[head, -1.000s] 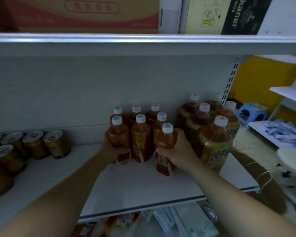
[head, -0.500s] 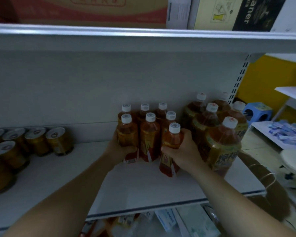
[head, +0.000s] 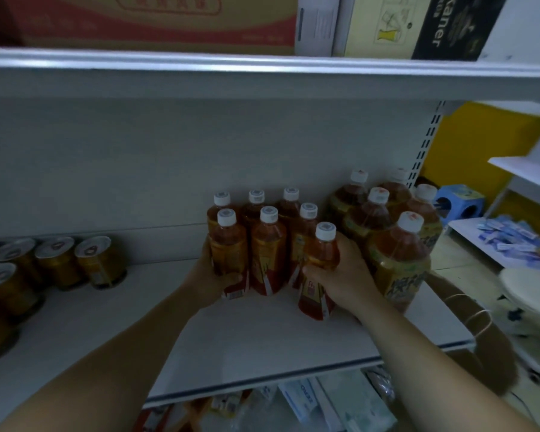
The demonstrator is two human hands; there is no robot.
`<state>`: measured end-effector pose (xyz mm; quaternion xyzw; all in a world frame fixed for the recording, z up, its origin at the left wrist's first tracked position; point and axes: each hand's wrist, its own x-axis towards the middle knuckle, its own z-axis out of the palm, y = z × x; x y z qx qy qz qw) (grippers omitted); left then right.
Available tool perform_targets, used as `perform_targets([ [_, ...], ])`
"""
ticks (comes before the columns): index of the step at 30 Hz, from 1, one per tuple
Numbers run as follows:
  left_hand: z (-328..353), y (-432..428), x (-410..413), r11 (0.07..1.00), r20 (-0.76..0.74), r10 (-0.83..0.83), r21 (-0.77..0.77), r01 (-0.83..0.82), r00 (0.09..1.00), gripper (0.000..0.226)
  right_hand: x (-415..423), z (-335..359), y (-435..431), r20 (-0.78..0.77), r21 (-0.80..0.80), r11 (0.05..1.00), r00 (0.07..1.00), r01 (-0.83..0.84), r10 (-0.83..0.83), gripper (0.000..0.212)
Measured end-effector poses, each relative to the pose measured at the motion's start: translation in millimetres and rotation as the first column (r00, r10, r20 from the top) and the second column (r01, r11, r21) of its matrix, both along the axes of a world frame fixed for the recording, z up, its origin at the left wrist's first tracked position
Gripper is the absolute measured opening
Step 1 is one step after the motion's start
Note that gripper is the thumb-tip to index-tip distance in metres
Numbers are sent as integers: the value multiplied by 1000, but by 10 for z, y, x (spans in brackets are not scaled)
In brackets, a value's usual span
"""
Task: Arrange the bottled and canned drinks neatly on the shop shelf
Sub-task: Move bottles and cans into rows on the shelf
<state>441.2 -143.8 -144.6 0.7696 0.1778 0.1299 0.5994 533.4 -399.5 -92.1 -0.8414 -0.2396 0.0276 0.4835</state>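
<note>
Several small amber tea bottles with white caps and red labels stand in a tight cluster on the white shelf (head: 247,335). My left hand (head: 214,280) grips the front-left small bottle (head: 228,247) at the cluster's left edge. My right hand (head: 340,275) grips the front-right small bottle (head: 320,266), which stands a little forward of the rest. Right of them stand several larger tea bottles (head: 396,260) with yellow labels. Gold cans (head: 99,260) sit at the shelf's left.
An upper shelf (head: 262,70) carries cardboard boxes (head: 156,20) close overhead. Packaged goods (head: 318,400) fill the shelf below. To the right are a blue stool (head: 459,202), a white round stool (head: 533,291) and a low white shelf with blue packets (head: 512,241).
Both hands keep their hold on the same two bottles. The view has shifted slightly, so the bottles sit further right in the frame.
</note>
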Motion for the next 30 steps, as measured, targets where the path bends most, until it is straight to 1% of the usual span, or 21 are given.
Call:
perform_targets([
  [2,26,-37,11,1000,17,-6,29,6,1000,96,-24,-4,27,-5,-1,1000,1000,-18,18,69],
  [4,47,-69,12,999,18,4,47,-5,1000,93,-85,-38,52,39,-28,999,999,31,-30,75],
  [6,53,-102,6,997,2,58,55,-58,998,89,-137,-40,55,36,-36,998,998,45,-44,80],
  [8,46,-132,-2,992,-28,119,37,-118,993,82,-162,-39,25,31,-42,999,999,32,-31,79],
  [10,36,-146,-8,990,-48,140,-3,-140,989,76,-186,-54,-38,83,-72,995,994,70,-64,79],
  [13,29,-148,-5,984,-68,163,-65,-168,984,71,-220,-89,-68,127,-65,991,986,119,-110,83],
  [15,21,-167,-3,982,-61,177,-57,-181,982,68,-250,-82,-13,144,-67,990,983,122,-111,84],
  [17,16,-180,-13,980,-56,192,-42,-194,980,72,-254,-66,57,129,-85,988,984,132,-121,88],
  [18,22,-178,-25,981,-59,187,-38,-190,981,78,-264,-64,70,118,-96,986,985,139,-127,92],
  [20,77,-160,-27,984,-59,153,-77,-158,986,96,-289,-66,66,146,-98,986,982,131,-116,98],
  [21,117,-150,-10,985,-56,131,-106,-136,990,97,-292,-66,54,175,-95,988,979,120,-102,99],
  [23,170,-138,31,988,-44,92,-117,-97,995,86,-288,-67,32,214,-105,989,974,100,-76,95],
  [25,200,-146,57,991,-33,63,-113,-66,998,80,-280,-62,32,220,-116,989,974,88,-61,92],
  [26,212,-160,51,992,-33,51,-117,-54,998,80,-279,-58,33,217,-116,990,975,81,-55,92],
  [28,245,-169,17,993,-28,16,-112,-19,999,90,-285,-48,25,203,-105,992,978,71,-49,91],
  [30,316,-147,-21,998,-31,-21,-51,20,999,101,-304,-27,9,199,-95,993,979,69,-49,94],
])
